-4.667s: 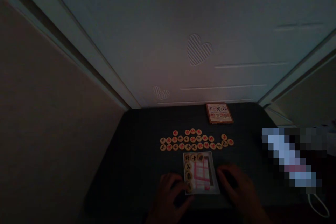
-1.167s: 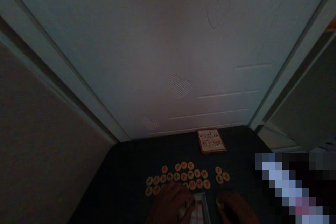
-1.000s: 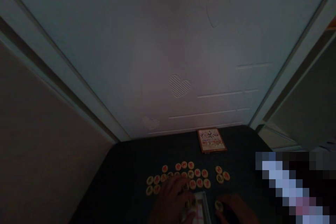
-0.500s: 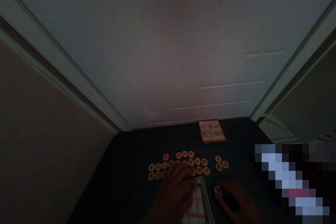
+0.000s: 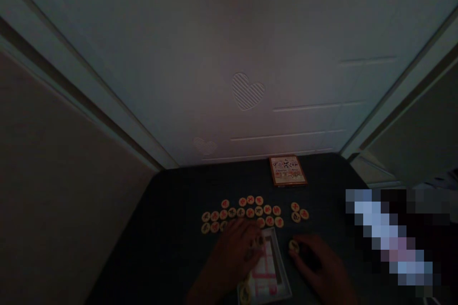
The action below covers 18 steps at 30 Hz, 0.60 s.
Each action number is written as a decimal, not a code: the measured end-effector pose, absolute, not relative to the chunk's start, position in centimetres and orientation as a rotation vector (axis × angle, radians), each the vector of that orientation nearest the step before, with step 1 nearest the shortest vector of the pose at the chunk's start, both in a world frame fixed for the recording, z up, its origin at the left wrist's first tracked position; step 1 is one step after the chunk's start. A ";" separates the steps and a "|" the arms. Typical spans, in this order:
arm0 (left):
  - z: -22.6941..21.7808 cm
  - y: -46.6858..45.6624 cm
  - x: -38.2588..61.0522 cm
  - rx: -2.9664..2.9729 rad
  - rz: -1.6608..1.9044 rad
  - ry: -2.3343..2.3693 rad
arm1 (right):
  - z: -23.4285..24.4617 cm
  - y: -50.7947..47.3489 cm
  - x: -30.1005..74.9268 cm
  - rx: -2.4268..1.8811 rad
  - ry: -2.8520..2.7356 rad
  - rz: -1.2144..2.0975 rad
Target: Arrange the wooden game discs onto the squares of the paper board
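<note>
My left hand (image 5: 234, 252) is over the left part of a white tray (image 5: 284, 279), fingers curled, with a round Chinese chess piece (image 5: 260, 240) at its fingertips. Inside the tray lies a white sheet (image 5: 263, 279) with pink lines. Another piece (image 5: 245, 292) shows at the tray's lower left corner. My right hand (image 5: 320, 264), right of the tray, pinches a chess piece (image 5: 294, 247) between thumb and fingers. Beyond my left hand, several pieces with red or dark characters (image 5: 250, 212) lie in rows on the dark table; my hand hides some of them.
Three pieces (image 5: 296, 217) form a cluster at the right. A flat box with printed characters (image 5: 288, 170) lies near the table's far edge. Behind the dark table (image 5: 171, 200) stands a white panel (image 5: 200, 57) with embossed hearts. A blurred patch covers the right side.
The scene sits slightly higher in the picture. My left hand has shifted left, baring more of the tray and the piece at its corner. My right hand keeps its pinch on the piece.
</note>
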<state>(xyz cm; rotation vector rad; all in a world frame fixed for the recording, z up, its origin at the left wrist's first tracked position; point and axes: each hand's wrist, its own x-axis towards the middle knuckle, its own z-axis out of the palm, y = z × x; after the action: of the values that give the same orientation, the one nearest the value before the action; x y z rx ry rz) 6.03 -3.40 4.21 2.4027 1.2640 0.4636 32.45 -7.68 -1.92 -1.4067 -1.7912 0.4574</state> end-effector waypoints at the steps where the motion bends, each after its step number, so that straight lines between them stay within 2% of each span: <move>1: 4.3 -3.6 5.8 2.379 0.473 1.280 | -1.8 -7.9 32.4 -1.415 -1.777 0.469; 10: 3.7 -5.6 5.4 2.244 0.555 1.474 | 0.8 -8.8 28.0 -1.212 -1.975 0.545; 18: 3.1 -5.4 5.9 2.367 0.518 1.536 | 1.1 -8.1 25.4 -1.332 -2.185 0.434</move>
<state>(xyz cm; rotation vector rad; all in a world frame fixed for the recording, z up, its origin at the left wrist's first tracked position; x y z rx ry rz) 5.87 -5.41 3.06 2.3669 1.5362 0.5180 25.39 -8.09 1.07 -1.3323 -2.1851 0.4340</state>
